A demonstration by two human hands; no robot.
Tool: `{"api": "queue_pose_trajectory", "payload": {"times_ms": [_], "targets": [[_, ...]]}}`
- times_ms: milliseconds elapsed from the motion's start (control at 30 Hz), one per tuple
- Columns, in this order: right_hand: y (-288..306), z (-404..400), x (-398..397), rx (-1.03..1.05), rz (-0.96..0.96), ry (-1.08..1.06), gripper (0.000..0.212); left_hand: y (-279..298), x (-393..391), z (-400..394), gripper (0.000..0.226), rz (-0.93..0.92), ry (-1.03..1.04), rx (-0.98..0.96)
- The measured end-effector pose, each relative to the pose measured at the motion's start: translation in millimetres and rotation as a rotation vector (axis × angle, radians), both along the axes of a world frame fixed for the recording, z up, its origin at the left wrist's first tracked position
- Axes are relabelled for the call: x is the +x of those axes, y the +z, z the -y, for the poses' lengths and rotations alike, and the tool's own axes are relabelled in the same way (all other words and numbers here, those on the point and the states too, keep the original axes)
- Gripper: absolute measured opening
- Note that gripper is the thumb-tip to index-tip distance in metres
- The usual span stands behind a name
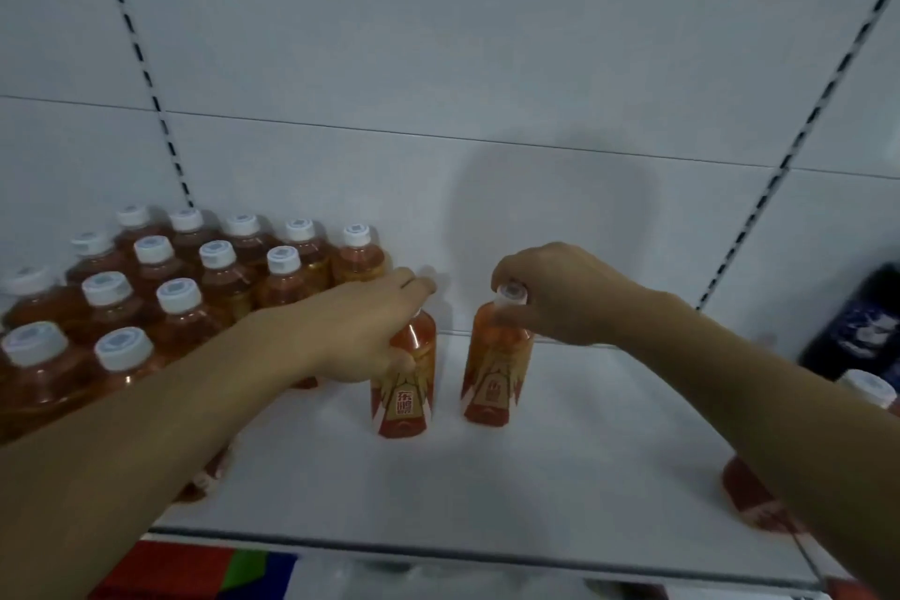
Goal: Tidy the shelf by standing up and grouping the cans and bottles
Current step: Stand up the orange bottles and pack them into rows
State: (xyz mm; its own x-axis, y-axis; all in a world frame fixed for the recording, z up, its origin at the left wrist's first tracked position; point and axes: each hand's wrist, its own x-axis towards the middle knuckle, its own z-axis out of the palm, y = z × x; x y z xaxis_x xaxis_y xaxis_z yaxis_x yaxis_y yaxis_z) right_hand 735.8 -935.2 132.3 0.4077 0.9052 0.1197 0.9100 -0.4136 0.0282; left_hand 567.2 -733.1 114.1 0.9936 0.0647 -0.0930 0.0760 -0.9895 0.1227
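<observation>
- Bottles were the matter at hand: two loose orange ones stood upright, well apart from each other, in the lower middle of the frame on the white shelf (pixel 487 477), long axes vertical, labels facing the camera.
- Left-hand bottle (pixel 404 385) stood just beside the right edge of the grouped bottles (pixel 160 292), which filled the left of the frame in upright rows with white caps.
- Left hand (pixel 360 331) lay over that bottle's top and shoulder, thumb curled against its side, so it was gripped from above; the cap was hidden under the palm.
- Right-hand bottle (pixel 494 370) stood to the right of centre, farther from the group, with bare shelf between it and the first bottle.
- Right hand (pixel 550 292) pinched its white cap from above, fingers curled round the cap.
- Judgement: the coming move turned on the group lying to the left of both hands, so each bottle likely needed sliding leftward while kept vertical; the left hand was nearer the rows and its bottle should probably seat first.
- Another orange bottle (pixel 750 492) lay on its side at the lower right, partly hidden behind the right forearm, not yet stood up.
- Dark bottle (pixel 862 331) sat at the right edge, blurred.
</observation>
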Motion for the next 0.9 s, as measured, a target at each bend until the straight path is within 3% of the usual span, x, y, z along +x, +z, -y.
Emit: {"api": "queue_pose_trajectory", "payload": {"times_ms": [167,300,367,533,800,900], "targets": [[-18,-43,-44,0.147,-0.044,0.031,0.046,6,-50,-49,0.094,-0.087,0.029,0.061],[-38,-47,-56,0.026,0.093,0.045,0.093,-2,-71,-66,0.099,-0.043,0.01,0.114],[-44,-43,-56,0.025,0.079,0.019,0.106,-8,-73,-67,0.096,0.03,-0.019,0.108],[-45,-56,-65,0.118,0.008,0.008,0.098,-9,-79,-65,0.08,0.081,-0.01,0.157],[-52,-121,-87,0.166,-0.004,0.057,0.097,1,-88,-89,0.096,0.026,-0.012,0.483],[-54,-135,-86,0.159,0.005,0.051,0.097,4,-87,-84,0.092,-0.004,-0.015,0.569]]}}
